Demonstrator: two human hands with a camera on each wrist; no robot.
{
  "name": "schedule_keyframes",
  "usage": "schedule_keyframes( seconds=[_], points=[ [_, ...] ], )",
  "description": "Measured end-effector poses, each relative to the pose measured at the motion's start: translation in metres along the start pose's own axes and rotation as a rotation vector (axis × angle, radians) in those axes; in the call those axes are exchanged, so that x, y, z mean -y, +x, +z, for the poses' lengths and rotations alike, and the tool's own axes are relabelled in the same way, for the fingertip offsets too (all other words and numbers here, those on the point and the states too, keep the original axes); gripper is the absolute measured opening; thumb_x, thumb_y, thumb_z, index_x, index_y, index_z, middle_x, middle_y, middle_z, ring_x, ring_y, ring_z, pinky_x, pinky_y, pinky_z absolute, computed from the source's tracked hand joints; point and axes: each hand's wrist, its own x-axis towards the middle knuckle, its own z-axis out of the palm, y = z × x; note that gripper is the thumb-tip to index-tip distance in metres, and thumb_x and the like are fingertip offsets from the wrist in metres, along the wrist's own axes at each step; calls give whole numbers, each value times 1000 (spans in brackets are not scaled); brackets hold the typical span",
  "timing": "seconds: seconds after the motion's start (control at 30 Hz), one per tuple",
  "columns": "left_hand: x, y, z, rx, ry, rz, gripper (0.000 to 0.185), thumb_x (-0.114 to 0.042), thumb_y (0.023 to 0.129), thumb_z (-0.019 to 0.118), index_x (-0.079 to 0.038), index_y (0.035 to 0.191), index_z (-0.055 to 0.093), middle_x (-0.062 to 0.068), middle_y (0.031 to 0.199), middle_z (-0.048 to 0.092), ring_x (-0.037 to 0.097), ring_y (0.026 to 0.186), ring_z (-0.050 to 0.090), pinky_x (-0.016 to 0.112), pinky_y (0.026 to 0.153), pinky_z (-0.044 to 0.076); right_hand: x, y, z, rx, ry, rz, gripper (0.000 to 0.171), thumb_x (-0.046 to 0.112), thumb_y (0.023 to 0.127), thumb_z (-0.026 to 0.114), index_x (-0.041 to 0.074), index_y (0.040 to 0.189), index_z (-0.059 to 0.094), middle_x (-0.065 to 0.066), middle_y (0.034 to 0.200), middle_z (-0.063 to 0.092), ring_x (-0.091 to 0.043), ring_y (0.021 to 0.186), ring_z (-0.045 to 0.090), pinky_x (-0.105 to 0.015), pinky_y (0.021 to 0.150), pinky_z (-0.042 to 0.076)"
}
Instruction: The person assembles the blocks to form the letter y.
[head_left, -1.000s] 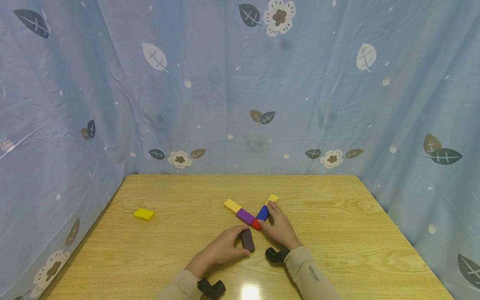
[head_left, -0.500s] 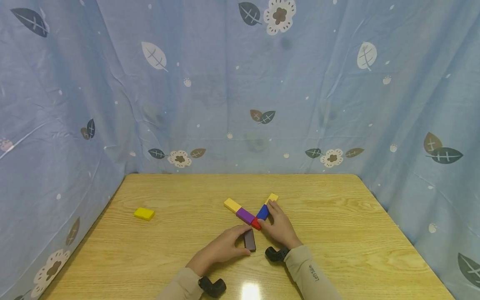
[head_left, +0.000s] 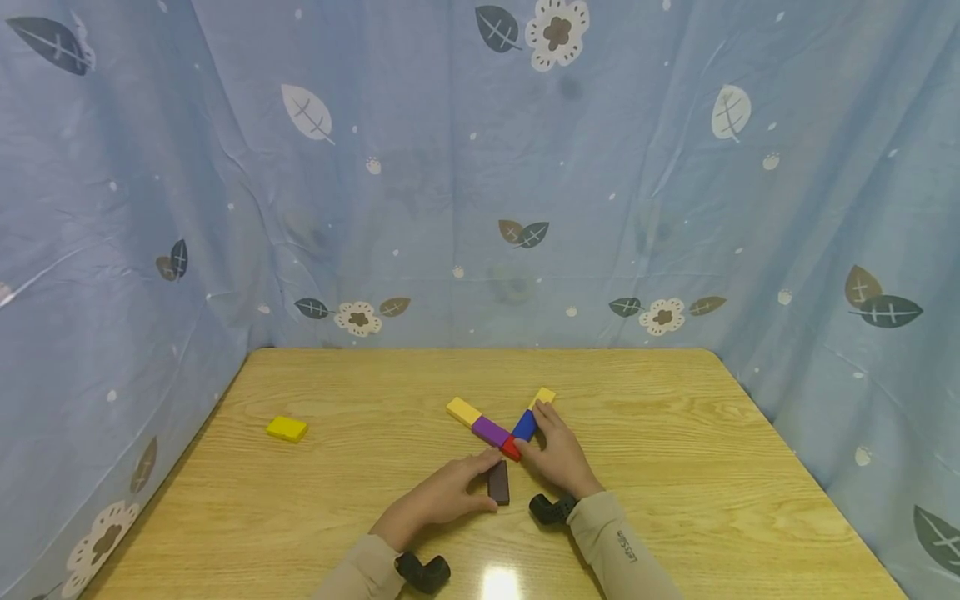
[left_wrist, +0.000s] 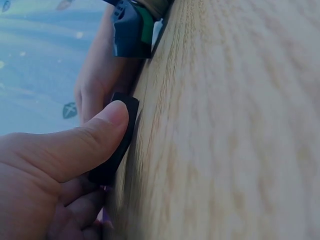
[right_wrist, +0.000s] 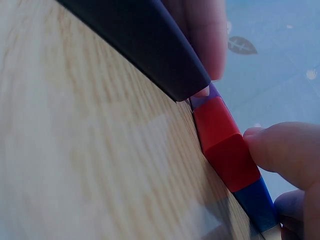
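My left hand point(head_left: 442, 493) holds a dark brown block point(head_left: 498, 483) between thumb and fingers; in the left wrist view the thumb presses on the dark block point(left_wrist: 119, 145). Just beyond it, a red block point(head_left: 511, 448) joins two rows in a V shape. Its left row has a purple block point(head_left: 491, 432) and a pale yellow block point(head_left: 464, 412); the right one has a blue block point(head_left: 524, 426) and another pale yellow block point(head_left: 545, 395). My right hand point(head_left: 558, 457) grips the right row, thumb against the red block point(right_wrist: 227, 145) and fingers by the blue block point(right_wrist: 257, 202).
A bright yellow block point(head_left: 287, 429) lies alone toward the left of the wooden table point(head_left: 675, 433). Patterned blue curtains point(head_left: 420, 183) stand behind the table and along both sides. Each wrist carries a black camera, such as the left wrist camera point(head_left: 423, 573).
Between my left fingers the dark block has shifted slightly right and turned straighter, pointing toward the red block. My right hand and the V of blocks have stayed in place.
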Motion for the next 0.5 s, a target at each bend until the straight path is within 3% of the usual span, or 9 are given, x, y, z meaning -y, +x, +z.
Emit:
schedule_keyframes(
  seconds=[0.23,0.5],
  points=[
    [1,-1,0,9,34,-11,74,-41,88,63,-9,147,33,9,153,30,35,138,33,48,113,30,0,1,0,9,1,1,74,41,89,63,-7,140,39,-20,149,35,-37,141,27,-52,113,29],
    [0,-2,-1,-23,27,1,67,-34,90,62,-8,146,36,10,150,34,32,135,38,45,111,34,-1,1,1,14,-5,13,75,41,88,64,-6,141,39,-19,150,36,-36,141,28,-52,112,30]
  ],
)
